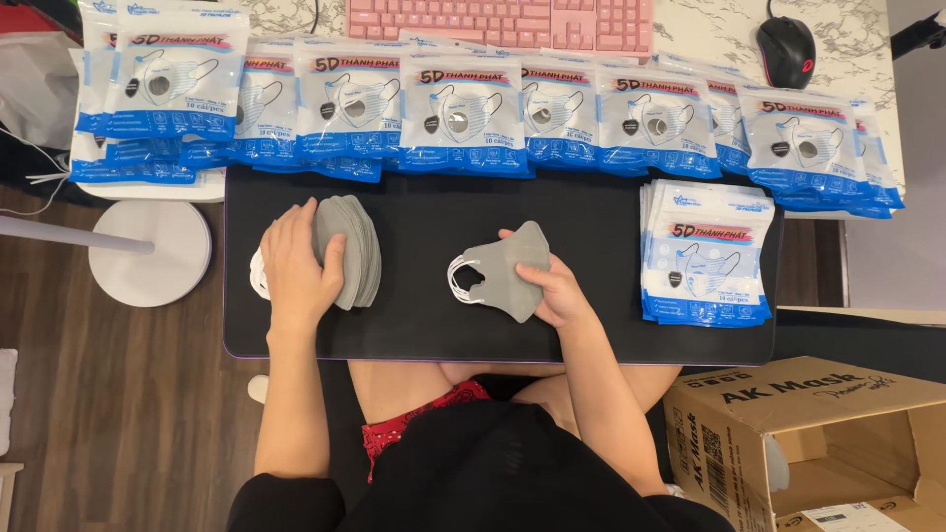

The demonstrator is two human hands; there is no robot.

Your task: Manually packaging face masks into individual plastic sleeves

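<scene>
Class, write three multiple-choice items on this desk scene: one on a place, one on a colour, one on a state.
1. Where does the lone stack of mask packets lie?
A. on the black mat's right end
B. on the keyboard
C. in the cardboard box

2. What colour is the keyboard?
A. green
B. pink
C. black

3. What is the right hand doing?
A. lying empty
B. gripping the mouse
C. holding a few grey masks

Answers:
1 A, it sits on the black mat.
2 B, its keys are pink.
3 C, the hand's fingers pinch the masks.

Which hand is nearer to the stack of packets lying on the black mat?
Right. The right hand, holding grey masks, is just left of the packet stack; the left hand rests far across the mat.
</scene>
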